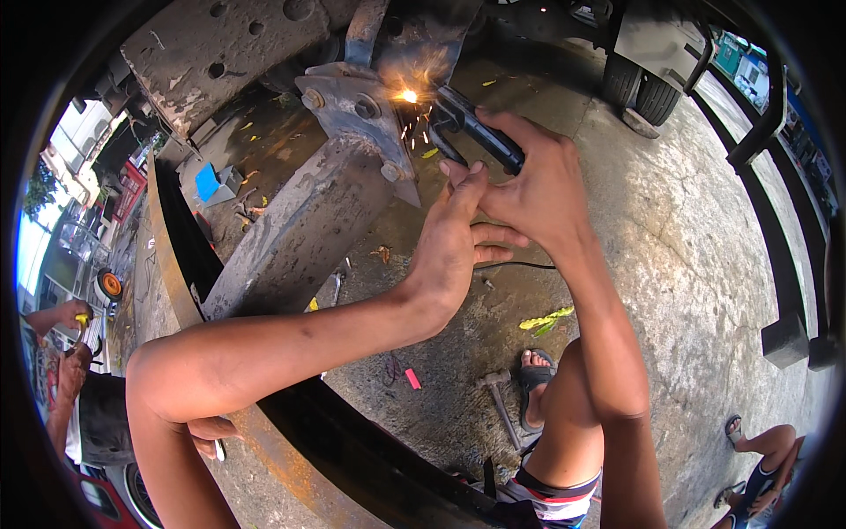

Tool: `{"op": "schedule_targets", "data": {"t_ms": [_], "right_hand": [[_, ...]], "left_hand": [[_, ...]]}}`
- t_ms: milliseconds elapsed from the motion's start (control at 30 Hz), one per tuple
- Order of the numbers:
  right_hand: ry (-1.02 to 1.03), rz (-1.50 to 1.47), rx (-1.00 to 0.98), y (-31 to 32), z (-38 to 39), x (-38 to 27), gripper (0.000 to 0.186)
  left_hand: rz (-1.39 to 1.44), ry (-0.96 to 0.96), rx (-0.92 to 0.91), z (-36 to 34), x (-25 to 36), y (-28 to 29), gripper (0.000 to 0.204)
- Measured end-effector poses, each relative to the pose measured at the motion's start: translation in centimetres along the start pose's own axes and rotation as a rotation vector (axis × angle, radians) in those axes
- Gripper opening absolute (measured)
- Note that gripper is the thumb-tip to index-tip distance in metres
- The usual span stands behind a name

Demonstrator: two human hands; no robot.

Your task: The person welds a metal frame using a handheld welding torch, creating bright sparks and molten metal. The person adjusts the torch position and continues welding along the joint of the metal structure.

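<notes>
My right hand is closed around a black welding electrode holder, which points up and left. Beyond its tip, a bright welding spark burns at a rusty steel bracket with several bolts, and sparks drop below. Against the right hand's underside rests my left hand, its thumb raised and its lower fingers stretched apart; the contact with the holder's lower arm is partly hidden. A thick, worn steel beam runs down and left from the bracket.
A long rusty-edged steel rail crosses beneath my left arm. On the concrete lie a hammer, a pink piece and a leafy sprig. Truck tyres stand far right. Other people's hands show at left; another person sits lower right.
</notes>
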State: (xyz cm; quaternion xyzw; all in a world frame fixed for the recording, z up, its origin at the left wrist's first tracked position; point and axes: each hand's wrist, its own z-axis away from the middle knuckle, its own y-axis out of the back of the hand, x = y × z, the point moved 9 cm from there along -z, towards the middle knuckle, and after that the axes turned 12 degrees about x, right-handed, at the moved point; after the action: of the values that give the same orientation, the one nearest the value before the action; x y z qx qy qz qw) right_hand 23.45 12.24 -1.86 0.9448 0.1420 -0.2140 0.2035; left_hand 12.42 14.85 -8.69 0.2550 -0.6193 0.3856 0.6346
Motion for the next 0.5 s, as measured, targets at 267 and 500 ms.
{"op": "schedule_targets", "data": {"t_ms": [267,500], "right_hand": [[0.096,-0.070,0.182,1.4,0.2,-0.7,0.060],[0.031,-0.044,0.052,0.6,0.1,-0.5,0.062]], "left_hand": [[0.011,-0.049,-0.018,0.4,0.8,-0.5,0.073],[0.002,0.005,0.007,0.2,0.1,-0.3,0.066]]}}
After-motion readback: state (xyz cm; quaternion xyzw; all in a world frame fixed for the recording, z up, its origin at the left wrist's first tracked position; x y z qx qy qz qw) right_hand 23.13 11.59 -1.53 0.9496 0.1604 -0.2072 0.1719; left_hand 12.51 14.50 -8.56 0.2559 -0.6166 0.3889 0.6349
